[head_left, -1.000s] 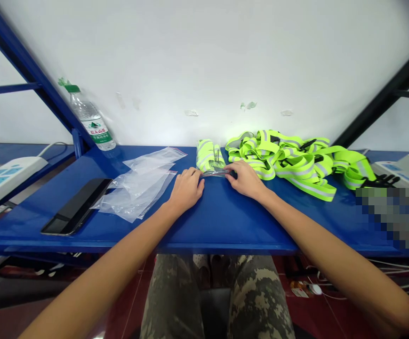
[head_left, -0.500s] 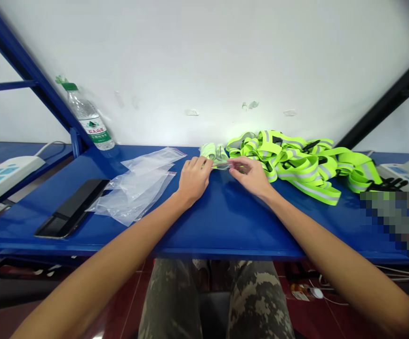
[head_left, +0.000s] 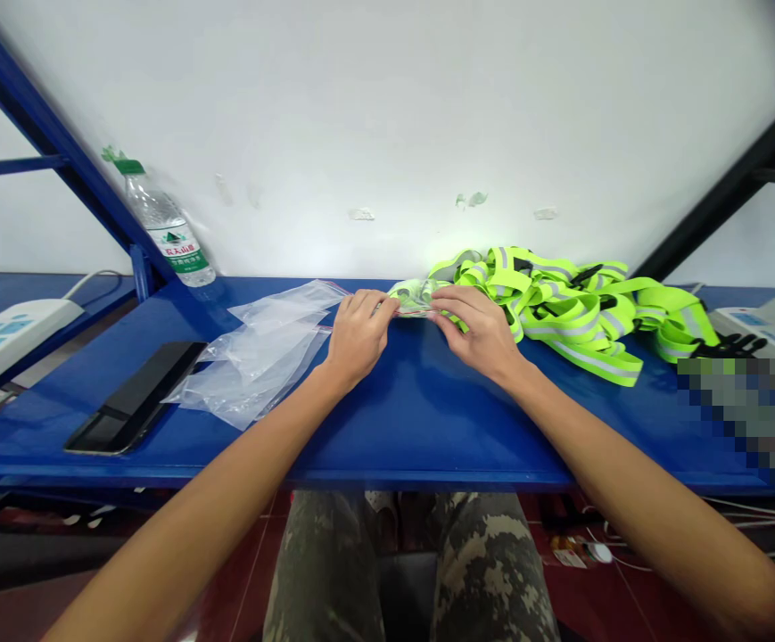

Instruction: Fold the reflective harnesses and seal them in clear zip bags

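Note:
A clear zip bag (head_left: 415, 308) with a folded yellow-green reflective strap inside lies on the blue table between my hands. My left hand (head_left: 360, 332) pinches the left end of the bag's near edge. At the right end of that edge, the fingers of my right hand (head_left: 477, 328) are closed on it. Just beyond my right hand spreads a tangled heap of yellow-green reflective straps (head_left: 574, 316) with black buckles. Several flat clear zip bags (head_left: 253, 357) overlap to the left of my left hand.
A black phone (head_left: 136, 397) lies at the left of the blue table (head_left: 414, 419). A water bottle (head_left: 177, 239) leans against the wall at the back left. White power strips (head_left: 19, 330) stand at both sides. A blurred patch covers the right edge.
My right hand has turned flatter over the bag's edge, and my left hand has shifted slightly left and nearer. The bag with the strap lies lower now, its edge stretched between my fingers.

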Action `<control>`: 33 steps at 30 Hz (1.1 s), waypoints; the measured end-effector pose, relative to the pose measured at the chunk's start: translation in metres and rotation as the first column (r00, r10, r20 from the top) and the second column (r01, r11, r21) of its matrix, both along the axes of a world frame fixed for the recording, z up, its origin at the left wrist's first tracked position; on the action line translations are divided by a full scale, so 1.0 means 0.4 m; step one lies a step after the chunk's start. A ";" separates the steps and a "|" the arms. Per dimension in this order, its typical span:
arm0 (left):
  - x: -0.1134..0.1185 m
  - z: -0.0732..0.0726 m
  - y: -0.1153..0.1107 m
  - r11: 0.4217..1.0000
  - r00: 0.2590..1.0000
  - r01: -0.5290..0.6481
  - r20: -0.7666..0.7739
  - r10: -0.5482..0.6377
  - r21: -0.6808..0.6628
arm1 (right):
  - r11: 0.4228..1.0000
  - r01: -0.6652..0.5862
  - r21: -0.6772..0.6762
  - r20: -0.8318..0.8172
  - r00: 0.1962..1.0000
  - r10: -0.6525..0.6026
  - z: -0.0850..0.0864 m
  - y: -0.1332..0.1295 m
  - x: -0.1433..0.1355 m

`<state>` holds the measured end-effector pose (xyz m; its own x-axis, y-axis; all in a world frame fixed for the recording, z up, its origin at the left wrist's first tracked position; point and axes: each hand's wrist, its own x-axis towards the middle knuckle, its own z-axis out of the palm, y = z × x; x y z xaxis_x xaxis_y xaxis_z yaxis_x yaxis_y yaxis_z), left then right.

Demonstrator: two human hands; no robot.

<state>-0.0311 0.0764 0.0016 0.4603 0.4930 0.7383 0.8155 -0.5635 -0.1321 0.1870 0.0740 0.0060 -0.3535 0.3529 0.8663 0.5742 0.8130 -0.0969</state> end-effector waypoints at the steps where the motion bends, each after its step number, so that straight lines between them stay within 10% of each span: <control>1: 0.001 0.001 -0.001 1.000 1.000 0.004 -0.003 -0.004 -0.002 | 1.000 -0.003 0.001 0.006 1.000 0.003 -0.001 -0.002 -0.002; 11: 0.005 0.006 0.006 0.995 0.975 0.078 0.212 -0.062 -0.065 | 0.992 0.050 -0.116 -0.036 0.998 -0.054 -0.007 0.003 0.008; 17: 0.010 0.077 0.008 0.944 0.899 0.305 0.366 -0.242 -0.126 | 0.971 -0.028 -0.238 -0.161 0.987 -0.011 0.016 -0.011 -0.005; 23: 0.044 0.152 0.057 0.759 0.734 0.546 0.641 -0.227 -0.356 | 0.742 -0.365 -0.562 -0.609 0.789 -0.074 0.000 0.002 -0.008; 28: 0.066 0.144 0.105 0.547 0.616 0.723 0.752 -0.234 -0.422 | 0.592 -0.484 -0.644 -0.683 0.713 -0.161 -0.004 0.013 -0.005; 33: 0.091 0.130 0.102 0.599 0.649 0.686 0.719 -0.249 -0.412 | 0.703 -0.304 -0.643 -0.568 0.805 -0.172 0.013 0.005 0.006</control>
<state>0.0054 0.1173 0.0534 0.3948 0.7427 0.5409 0.1857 -0.6410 0.7447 0.1893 0.0762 0.0114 0.0499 0.9066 0.4190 0.1652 0.4063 -0.8987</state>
